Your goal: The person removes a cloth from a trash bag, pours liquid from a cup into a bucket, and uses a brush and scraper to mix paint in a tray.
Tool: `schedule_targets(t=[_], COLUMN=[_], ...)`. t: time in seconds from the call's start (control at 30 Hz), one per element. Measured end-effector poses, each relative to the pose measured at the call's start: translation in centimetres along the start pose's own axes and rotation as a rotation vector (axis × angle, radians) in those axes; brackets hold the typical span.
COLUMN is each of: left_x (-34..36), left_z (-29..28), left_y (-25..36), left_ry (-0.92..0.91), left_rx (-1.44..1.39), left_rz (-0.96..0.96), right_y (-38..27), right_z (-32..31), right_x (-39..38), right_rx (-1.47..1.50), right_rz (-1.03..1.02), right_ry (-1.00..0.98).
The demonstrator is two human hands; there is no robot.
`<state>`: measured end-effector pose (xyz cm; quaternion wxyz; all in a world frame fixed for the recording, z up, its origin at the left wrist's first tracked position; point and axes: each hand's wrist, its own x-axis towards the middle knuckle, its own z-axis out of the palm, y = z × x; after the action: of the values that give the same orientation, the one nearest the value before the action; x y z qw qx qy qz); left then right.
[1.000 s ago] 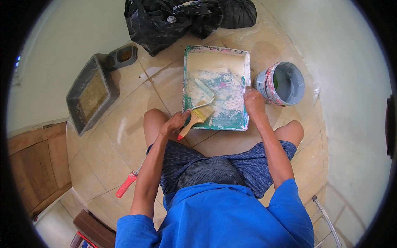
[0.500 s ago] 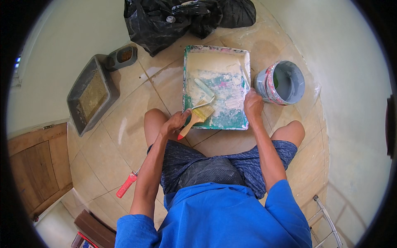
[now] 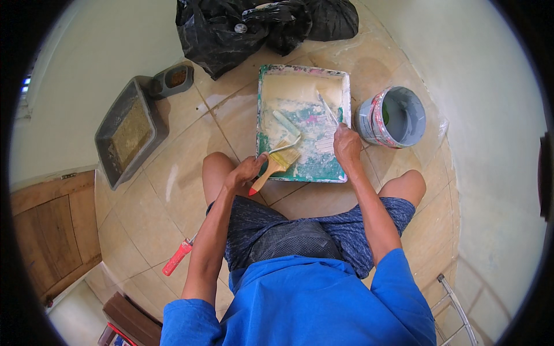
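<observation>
The paint tray [image 3: 323,172] looks like plastic, its face rough with crusted paint, the cream paint [image 3: 300,85] at its far end smooth. Over the tray, the brush [image 3: 276,166] shows a smooth wooden handle and coarse bristles, the roller [image 3: 286,123] a matt sleeve, the slim tool [image 3: 327,106] a smooth surface. Right of it, the bucket [image 3: 369,122] is smeared outside, smooth inside. Beyond it, the bags [image 3: 216,45] are glossy, crinkled plastic. Beneath it, the floor tiles [image 3: 190,144] have a soft sheen.
</observation>
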<state>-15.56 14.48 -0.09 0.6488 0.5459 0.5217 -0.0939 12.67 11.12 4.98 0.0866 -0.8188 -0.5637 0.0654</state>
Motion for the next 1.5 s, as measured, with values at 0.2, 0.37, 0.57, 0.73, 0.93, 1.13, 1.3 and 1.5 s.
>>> schedule_targets(t=[0.2,0.37,0.57,0.73,0.93,1.13,1.3,1.5], left_x=[-0.1,-0.1,-1.7,-0.4,-1.2,-0.4,-0.4,-0.4], left_z=[0.0,0.0,-0.5,-0.1,-0.7,-0.3,-0.4,-0.5], left_y=[0.0,-0.3,2.0,-0.1,1.6,-0.2,0.5,0.3], left_ry=[-0.007,0.024,-0.047,0.022,0.015,0.03,-0.005,-0.01], left_rx=[-0.048,0.009,-0.078,-0.009,0.092,0.044,0.03,0.027], left_rz=[0.045,0.085,0.044,0.092,0.078,0.15,0.078,0.072], right_y=[-1.8,-2.8,-4.4,-6.0,-6.6,-7.9,-8.1,-8.7], right_z=[-0.2,0.1,1.0,1.2,2.0,1.6,3.5,2.4], right_x=[0.3,0.6,0.4,0.8,1.4,1.9,2.4,2.9], right_rx=[0.054,0.058,0.147,0.113,0.145,0.103,0.216,0.13], right_rz=[-0.015,-0.056,-0.134,-0.13,-0.203,-0.078,-0.187,-0.021], right_ry=[-0.025,-0.056,-0.098,-0.129,-0.102,-0.173,-0.063,-0.143])
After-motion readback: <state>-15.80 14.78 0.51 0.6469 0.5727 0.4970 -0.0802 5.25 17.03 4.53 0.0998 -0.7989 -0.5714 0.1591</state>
